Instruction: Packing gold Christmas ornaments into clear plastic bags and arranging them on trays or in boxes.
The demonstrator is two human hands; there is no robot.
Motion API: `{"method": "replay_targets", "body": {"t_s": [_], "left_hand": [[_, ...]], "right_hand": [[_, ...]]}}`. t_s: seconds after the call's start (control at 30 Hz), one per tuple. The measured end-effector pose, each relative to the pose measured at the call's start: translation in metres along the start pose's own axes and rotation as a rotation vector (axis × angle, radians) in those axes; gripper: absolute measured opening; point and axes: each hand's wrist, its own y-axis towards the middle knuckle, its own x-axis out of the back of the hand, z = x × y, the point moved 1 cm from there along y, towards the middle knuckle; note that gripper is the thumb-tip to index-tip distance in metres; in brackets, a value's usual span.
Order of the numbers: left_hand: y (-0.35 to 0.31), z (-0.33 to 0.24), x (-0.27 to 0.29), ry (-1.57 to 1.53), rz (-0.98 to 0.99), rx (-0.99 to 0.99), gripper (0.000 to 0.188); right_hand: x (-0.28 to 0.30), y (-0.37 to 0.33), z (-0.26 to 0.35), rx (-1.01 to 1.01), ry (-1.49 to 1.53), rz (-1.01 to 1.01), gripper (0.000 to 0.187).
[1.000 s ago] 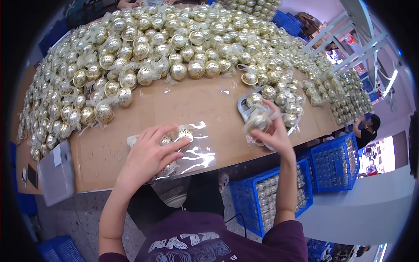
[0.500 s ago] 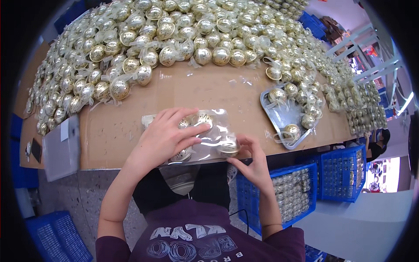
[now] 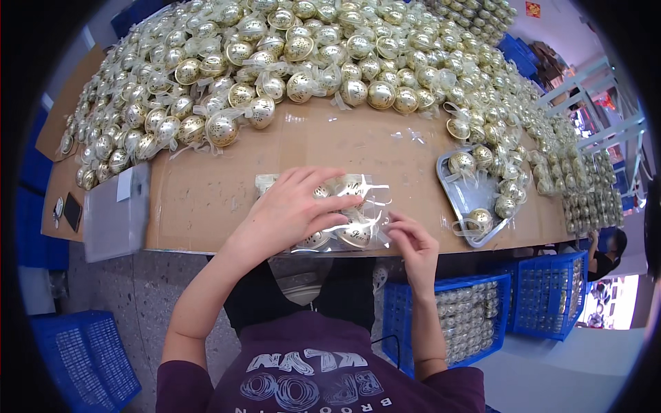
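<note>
A clear plastic bag [image 3: 376,195] lies at the table's front edge with several gold ball ornaments inside, among them one ball [image 3: 354,235] at its lower right. My left hand [image 3: 292,210] rests flat across the bag's left part, fingers stretched out over the balls and covering some of them. At the bag's right edge is my right hand [image 3: 415,244], its thumb and fingers drawn together in a pinch on the film. Beyond both hands, a large heap of gold balls with pale ribbons [image 3: 299,86] covers the far side of the table.
On the right stands a metal tray [image 3: 451,199] with several ribboned balls. A stack of clear plastic sheets [image 3: 116,220] and a phone [image 3: 72,211] lie at the left. Blue crates [image 3: 441,283] of balls stand below the table's right; another blue crate [image 3: 84,358] is on the floor at left.
My right hand has moved off the lower-right ball to the bag's right edge. That ball now lies flatter inside the bag. The whole view has shifted slightly.
</note>
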Motion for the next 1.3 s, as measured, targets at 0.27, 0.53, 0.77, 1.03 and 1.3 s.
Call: {"method": "replay_targets", "body": {"t_s": [0.27, 0.53, 0.77, 1.03, 1.3], "left_hand": [[0.0, 0.003, 0.0, -0.027, 0.004, 0.003, 0.04], [-0.001, 0.002, 0.003, -0.075, 0.057, -0.034, 0.053], [0.0, 0.001, 0.004, -0.093, 0.087, -0.017, 0.053], [0.004, -0.002, 0.01, -0.05, 0.168, -0.062, 0.084], [0.013, -0.03, 0.009, 0.023, -0.049, -0.008, 0.105]], "right_hand": [[0.006, 0.012, -0.008, -0.022, -0.089, 0.136, 0.053], [-0.008, 0.033, 0.024, 0.19, -0.362, 0.352, 0.051], [0.003, 0.031, 0.023, 0.154, -0.332, 0.392, 0.029], [-0.013, 0.03, 0.028, 0.213, -0.419, 0.371, 0.038], [0.011, 0.019, 0.03, 0.208, -0.095, -0.11, 0.077]]}}
